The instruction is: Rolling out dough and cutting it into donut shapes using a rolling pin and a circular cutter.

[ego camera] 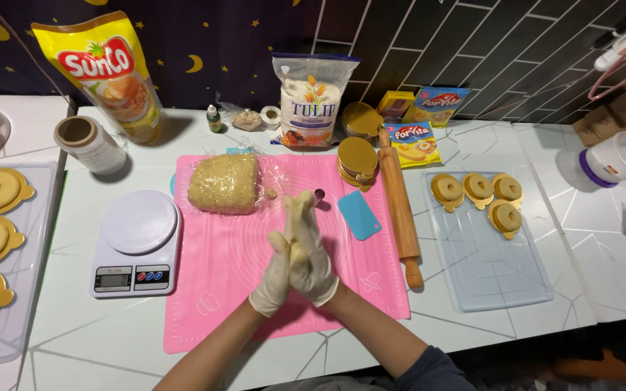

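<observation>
Head view shows my left hand (275, 279) and right hand (311, 250) pressed palm to palm over the pink mat (211, 289), rolling a dough piece (296, 253) between them; I judge light, even pressure keeps it smooth.

White table (110, 340) w/ thin grey lines carries all. Under the hands lies a pink mat (211, 289). Left of hands: white kitchen scale (138, 242), film roll (90, 143), clear tray (34, 253) at the edge. Right of hands: rolling pin (400, 206), second clear tray (490, 268), white jar w/ purple lid (614, 159). Beyond hands: flour bag (311, 101), yellow oil pouch (106, 72).
</observation>
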